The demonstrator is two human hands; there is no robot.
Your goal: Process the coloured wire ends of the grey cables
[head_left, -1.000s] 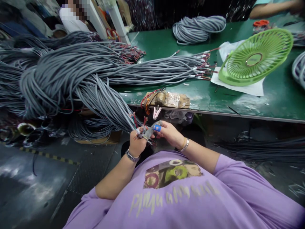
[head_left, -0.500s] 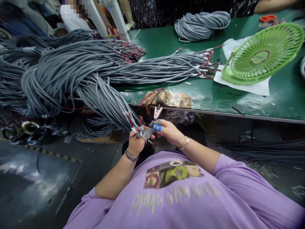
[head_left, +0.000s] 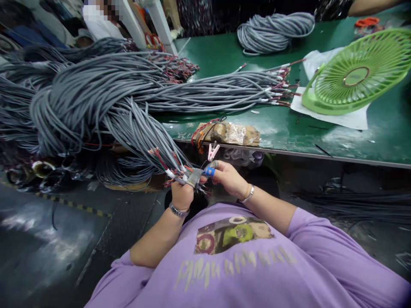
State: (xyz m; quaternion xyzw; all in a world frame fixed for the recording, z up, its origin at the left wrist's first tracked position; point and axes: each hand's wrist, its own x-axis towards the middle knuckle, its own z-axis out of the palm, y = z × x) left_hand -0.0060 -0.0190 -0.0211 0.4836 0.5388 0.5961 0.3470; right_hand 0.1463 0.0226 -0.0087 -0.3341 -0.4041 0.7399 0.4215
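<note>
My left hand [head_left: 182, 192] is closed around the ends of a bundle of grey cables [head_left: 141, 137] that droops off the green table [head_left: 289, 132]; thin red and white wire ends fan out above my fingers. A grey guard covers one left finger. My right hand [head_left: 226, 176], with a blue guard on one fingertip, pinches one of those thin wire ends right beside the left hand. Both hands hover just below the table's front edge, above my lap.
A big heap of grey cables [head_left: 80, 90] covers the table's left. A coil [head_left: 272, 32] lies at the back. A green fan [head_left: 356, 72] rests on white paper at right. A taped block [head_left: 231, 133] with a pink clip [head_left: 212, 150] sits at the edge. Another person's arm shows top right.
The cable ends in my left hand have tilted over to the left and spread more. My right fingers stay pinched close to them. The view has shifted slightly.
</note>
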